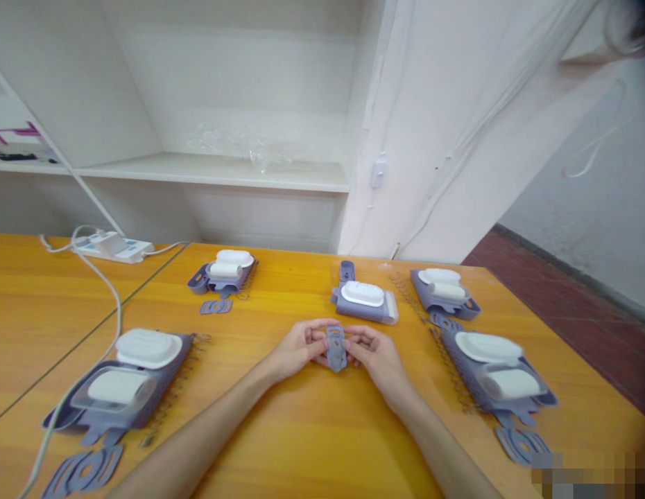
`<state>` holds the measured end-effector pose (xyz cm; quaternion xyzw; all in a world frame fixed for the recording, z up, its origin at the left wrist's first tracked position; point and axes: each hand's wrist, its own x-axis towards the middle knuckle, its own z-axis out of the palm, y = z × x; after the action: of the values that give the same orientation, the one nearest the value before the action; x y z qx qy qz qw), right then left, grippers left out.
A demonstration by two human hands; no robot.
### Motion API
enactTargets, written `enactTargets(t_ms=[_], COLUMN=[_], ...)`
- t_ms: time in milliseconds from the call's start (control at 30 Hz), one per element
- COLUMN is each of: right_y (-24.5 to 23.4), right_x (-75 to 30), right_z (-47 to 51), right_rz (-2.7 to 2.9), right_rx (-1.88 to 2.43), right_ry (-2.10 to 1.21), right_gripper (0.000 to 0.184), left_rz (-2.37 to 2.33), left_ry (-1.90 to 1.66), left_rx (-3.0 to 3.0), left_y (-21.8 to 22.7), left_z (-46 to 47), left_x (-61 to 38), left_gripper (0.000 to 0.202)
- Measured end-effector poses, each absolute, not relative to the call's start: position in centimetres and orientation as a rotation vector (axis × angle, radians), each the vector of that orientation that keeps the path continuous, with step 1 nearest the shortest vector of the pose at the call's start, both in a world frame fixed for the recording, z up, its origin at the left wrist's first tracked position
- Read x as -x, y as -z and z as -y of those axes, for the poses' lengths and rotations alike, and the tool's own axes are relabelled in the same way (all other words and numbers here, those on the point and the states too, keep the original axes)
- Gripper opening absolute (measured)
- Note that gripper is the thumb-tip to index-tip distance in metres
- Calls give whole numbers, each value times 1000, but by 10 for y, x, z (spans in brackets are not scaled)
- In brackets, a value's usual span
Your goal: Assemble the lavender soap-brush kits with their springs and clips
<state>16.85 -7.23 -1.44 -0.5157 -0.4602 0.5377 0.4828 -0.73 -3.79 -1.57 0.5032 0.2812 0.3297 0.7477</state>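
left hand (pixel 297 344) + right hand (pixel 373 348): closed on small purple part (pixel 336 346), pinched from both sides | part: upright, low over desk (pixel 312 443) centre, steadied for close view | around: trays of parts (pixel 364 301) within reach

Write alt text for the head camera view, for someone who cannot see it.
Two bare hands, the left hand and the right hand, hold a small lilac plastic piece together over a wooden table. Around them lie lilac trays with white parts, thin metal springs and a white power strip with its cable.
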Motion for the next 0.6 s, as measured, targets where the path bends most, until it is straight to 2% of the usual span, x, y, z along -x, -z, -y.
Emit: enactTargets(t_ms=[200, 600], right_y=[13, 20], right_x=[-168, -167], right_z=[74, 75], right_rz=[1123, 1314], right_rx=[1201, 1171], right_ry=[-1281, -1089], right_gripper=[36, 18], left_rz=[-632, -675], left_ry=[-747, -793], left_rx=[-1087, -1085], left_y=[18, 17], left_z=[38, 39], left_x=[5, 3], left_gripper=[60, 57])
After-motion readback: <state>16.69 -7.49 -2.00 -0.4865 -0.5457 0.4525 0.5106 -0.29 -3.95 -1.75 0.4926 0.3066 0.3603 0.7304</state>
